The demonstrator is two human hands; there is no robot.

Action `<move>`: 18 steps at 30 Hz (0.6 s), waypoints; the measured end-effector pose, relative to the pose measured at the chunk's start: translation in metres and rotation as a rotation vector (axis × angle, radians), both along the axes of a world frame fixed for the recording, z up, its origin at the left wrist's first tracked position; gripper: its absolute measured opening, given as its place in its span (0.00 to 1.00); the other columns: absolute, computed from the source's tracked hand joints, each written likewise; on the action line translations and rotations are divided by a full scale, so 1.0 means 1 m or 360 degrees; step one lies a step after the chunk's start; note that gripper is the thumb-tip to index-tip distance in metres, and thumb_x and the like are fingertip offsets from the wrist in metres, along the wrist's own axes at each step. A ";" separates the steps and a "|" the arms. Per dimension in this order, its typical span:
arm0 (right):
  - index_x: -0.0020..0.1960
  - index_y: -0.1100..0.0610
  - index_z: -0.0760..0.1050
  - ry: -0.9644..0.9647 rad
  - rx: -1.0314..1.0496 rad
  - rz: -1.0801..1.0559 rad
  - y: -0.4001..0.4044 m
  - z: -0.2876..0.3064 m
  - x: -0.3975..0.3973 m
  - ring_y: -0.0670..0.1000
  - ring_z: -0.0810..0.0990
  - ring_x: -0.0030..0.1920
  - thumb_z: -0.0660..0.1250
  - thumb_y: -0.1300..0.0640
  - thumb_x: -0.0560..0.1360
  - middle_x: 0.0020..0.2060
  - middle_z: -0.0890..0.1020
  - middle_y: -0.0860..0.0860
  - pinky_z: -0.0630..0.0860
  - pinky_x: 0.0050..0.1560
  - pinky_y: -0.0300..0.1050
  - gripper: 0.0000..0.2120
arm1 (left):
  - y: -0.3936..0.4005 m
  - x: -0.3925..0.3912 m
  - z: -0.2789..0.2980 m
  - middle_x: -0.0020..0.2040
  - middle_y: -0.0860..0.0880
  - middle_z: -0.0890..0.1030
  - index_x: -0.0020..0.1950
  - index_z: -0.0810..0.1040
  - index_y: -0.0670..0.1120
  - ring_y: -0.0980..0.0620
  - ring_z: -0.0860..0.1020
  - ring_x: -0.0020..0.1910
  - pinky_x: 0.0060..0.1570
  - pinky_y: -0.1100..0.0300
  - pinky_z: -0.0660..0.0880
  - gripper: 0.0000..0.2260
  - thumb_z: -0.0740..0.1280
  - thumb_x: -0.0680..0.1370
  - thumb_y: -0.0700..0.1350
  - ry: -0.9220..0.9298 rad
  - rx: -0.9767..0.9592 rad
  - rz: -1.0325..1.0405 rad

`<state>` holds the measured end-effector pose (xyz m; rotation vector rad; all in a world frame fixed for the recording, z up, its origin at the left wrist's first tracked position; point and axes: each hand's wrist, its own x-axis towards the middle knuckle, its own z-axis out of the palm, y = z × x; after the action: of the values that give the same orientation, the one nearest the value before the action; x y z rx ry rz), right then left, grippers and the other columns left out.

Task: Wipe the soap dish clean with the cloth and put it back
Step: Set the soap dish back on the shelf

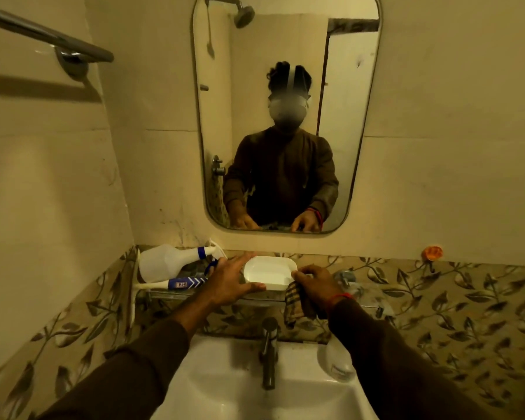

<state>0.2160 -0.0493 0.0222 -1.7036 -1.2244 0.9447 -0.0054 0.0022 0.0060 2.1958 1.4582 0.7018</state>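
Note:
A white, empty soap dish (269, 272) sits at the glass shelf (164, 294) below the mirror. My left hand (231, 283) grips the dish's left side, fingers spread along its far edge and thumb at its front edge. My right hand (315, 286) touches the dish's right end with its fingertips and is closed on a checked brown cloth (296, 307), which hangs down from the palm over the shelf's front. Whether the dish rests on the shelf or is held just above it, I cannot tell.
A white spray bottle (170, 262) and a blue-and-white tube (179, 283) lie on the shelf to the left of the dish. Below are the dark tap (269, 353), the white basin (225, 389) and a clear bottle (338, 359). A towel bar (43, 37) juts out at the upper left.

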 end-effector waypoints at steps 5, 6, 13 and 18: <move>0.48 0.50 0.78 -0.0081 0.0008 0.0034 0.010 -0.006 -0.001 0.52 0.81 0.45 0.67 0.48 0.76 0.42 0.82 0.51 0.80 0.46 0.47 0.06 | 0.007 0.000 -0.009 0.76 0.46 0.69 0.80 0.58 0.59 0.40 0.57 0.76 0.74 0.38 0.52 0.38 0.69 0.74 0.65 0.0298 0.0022 0.0132; 0.47 0.50 0.77 -0.0091 0.0001 0.0043 0.011 -0.005 -0.001 0.52 0.81 0.44 0.67 0.48 0.76 0.41 0.82 0.51 0.80 0.44 0.46 0.06 | 0.010 -0.001 -0.011 0.76 0.45 0.68 0.80 0.58 0.60 0.39 0.56 0.76 0.73 0.38 0.51 0.37 0.68 0.74 0.66 0.0316 -0.0010 0.0145; 0.47 0.51 0.80 -0.0062 0.0032 0.0077 0.017 -0.015 0.008 0.53 0.83 0.44 0.68 0.42 0.73 0.43 0.84 0.52 0.81 0.49 0.52 0.13 | 0.010 -0.005 -0.018 0.78 0.44 0.63 0.80 0.58 0.60 0.39 0.54 0.77 0.73 0.39 0.49 0.36 0.67 0.76 0.65 0.0382 -0.0095 0.0210; 0.49 0.51 0.79 0.0081 0.0085 0.0131 -0.004 -0.010 0.007 0.52 0.83 0.40 0.67 0.44 0.75 0.40 0.84 0.53 0.81 0.44 0.51 0.11 | 0.005 -0.003 -0.013 0.79 0.44 0.62 0.81 0.54 0.61 0.39 0.54 0.76 0.73 0.40 0.50 0.35 0.64 0.78 0.65 0.0460 -0.0118 0.0168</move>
<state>0.2230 -0.0534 0.0123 -1.5889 -1.2830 0.9898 -0.0084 0.0068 -0.0072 2.2466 1.7210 0.3658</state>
